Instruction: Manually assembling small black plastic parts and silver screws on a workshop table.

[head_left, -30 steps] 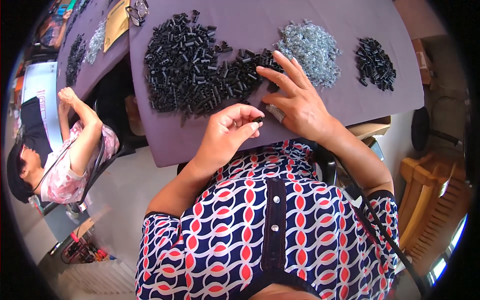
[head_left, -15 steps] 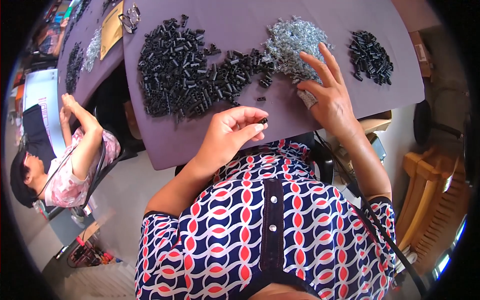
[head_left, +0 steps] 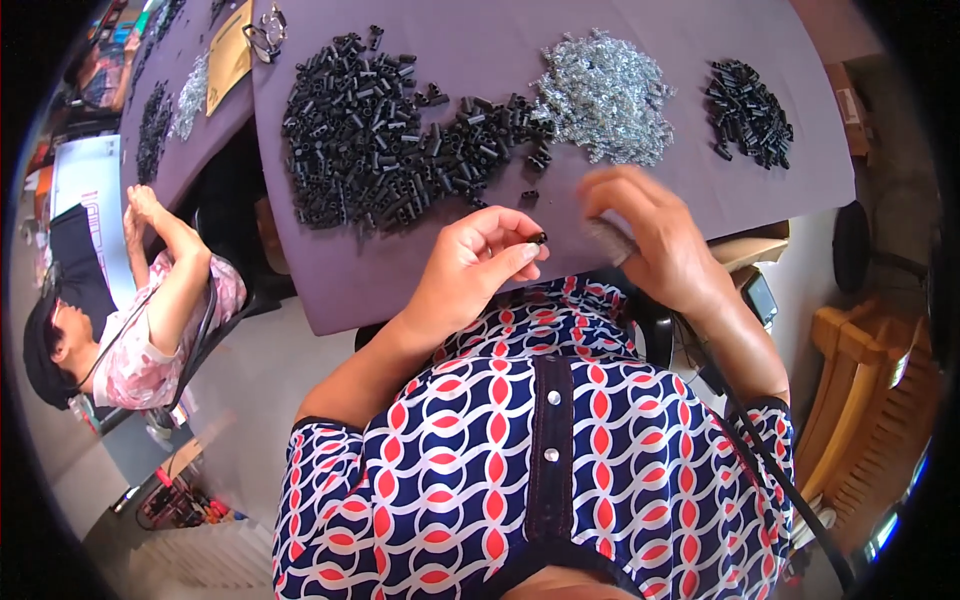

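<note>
Between thumb and fingertips, my left hand (head_left: 465, 268) pinches a small black tube-shaped piece (head_left: 541, 238) above the table's near edge. My right hand (head_left: 660, 240) is to its right, its fingers curled and smeared by motion, so whatever they may hold cannot be made out. A grey wrap (head_left: 612, 240) covers one of its digits. Beyond that hand lies a heap of small shiny silver metal parts (head_left: 606, 95). A large heap of black tube-shaped pieces (head_left: 355, 140) spreads at the left, reaching the silver heap. One loose black piece (head_left: 530, 196) lies just beyond my left fingertips.
A smaller heap of black pieces (head_left: 750, 112) lies on the right of the purple-grey table (head_left: 700, 30). Eyeglasses (head_left: 267, 35) and a brown envelope (head_left: 230, 57) are at the far left. Another person (head_left: 150, 320) sits left. A wooden chair (head_left: 850, 400) stands at right.
My right hand has drawn back from the silver heap toward my left hand, its fingers now curling. My left hand still pinches the black piece in nearly the same place.
</note>
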Motion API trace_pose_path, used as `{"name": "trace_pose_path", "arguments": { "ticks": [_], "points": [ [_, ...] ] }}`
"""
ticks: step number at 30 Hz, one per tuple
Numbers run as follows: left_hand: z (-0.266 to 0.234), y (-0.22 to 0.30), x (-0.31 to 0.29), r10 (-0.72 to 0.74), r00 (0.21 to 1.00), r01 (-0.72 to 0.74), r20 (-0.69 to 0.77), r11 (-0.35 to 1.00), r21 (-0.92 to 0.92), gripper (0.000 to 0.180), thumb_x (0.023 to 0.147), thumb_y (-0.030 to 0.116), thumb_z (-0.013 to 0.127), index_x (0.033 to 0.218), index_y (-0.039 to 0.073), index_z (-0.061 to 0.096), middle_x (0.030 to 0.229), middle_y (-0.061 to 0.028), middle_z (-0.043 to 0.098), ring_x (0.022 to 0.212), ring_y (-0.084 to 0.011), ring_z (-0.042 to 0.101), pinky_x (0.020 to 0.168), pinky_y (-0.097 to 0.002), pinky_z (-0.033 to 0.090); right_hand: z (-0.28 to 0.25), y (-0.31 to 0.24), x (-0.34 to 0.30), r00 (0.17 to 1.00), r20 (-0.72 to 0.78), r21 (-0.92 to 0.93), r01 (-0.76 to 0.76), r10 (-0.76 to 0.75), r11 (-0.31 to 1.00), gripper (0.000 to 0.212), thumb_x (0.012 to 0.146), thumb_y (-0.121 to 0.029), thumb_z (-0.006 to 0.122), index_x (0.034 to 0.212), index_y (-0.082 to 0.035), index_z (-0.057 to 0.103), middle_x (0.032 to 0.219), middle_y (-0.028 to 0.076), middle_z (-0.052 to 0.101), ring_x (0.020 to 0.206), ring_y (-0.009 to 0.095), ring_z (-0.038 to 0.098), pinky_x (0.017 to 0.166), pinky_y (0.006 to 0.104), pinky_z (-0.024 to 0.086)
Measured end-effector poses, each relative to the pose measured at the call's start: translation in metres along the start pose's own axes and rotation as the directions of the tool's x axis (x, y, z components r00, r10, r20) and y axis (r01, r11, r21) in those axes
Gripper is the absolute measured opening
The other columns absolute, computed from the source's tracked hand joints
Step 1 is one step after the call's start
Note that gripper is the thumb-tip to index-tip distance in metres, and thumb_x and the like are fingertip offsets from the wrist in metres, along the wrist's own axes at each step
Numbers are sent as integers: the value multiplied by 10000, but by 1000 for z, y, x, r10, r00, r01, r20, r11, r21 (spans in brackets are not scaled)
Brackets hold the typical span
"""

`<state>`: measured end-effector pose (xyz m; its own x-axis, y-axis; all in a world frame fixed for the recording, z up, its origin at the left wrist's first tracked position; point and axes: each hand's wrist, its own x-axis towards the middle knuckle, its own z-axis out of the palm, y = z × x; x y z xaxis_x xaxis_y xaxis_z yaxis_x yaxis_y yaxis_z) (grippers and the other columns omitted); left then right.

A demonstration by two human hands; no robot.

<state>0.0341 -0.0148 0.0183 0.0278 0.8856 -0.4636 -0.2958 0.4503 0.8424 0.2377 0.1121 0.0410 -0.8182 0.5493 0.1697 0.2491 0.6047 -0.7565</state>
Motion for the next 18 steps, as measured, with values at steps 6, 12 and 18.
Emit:
{"name": "trace_pose_path", "arguments": {
  "ticks": [6,12,18],
  "points": [
    [6,0,4,35,999,-35,-7,999,-24,163,962,35,620,1114,-25,617,987,-65,693,842,-109,668,772,-239,558,16,0,6,987,105,363,-150,119,920,227,793,80,677,990,1,598,910,105,606,807,252,663,710,346,520],
    [5,-5,2,55,998,-55,-14,998,-4,162,956,27,616,1109,-27,621,969,-56,690,827,-93,660,752,-230,549,16,-2,7,971,171,397,-222,166,891,268,789,116,666,1027,3,616,879,80,630,805,176,660,729,309,521],
    [-2,-8,-2,48,997,-58,57,981,185,197,949,14,617,1141,-25,612,1037,-76,682,871,-123,672,799,-261,551,13,3,13,900,349,529,-420,262,738,266,805,107,675,1042,9,604,893,55,678,850,113,650,752,276,521]
  ]
}}
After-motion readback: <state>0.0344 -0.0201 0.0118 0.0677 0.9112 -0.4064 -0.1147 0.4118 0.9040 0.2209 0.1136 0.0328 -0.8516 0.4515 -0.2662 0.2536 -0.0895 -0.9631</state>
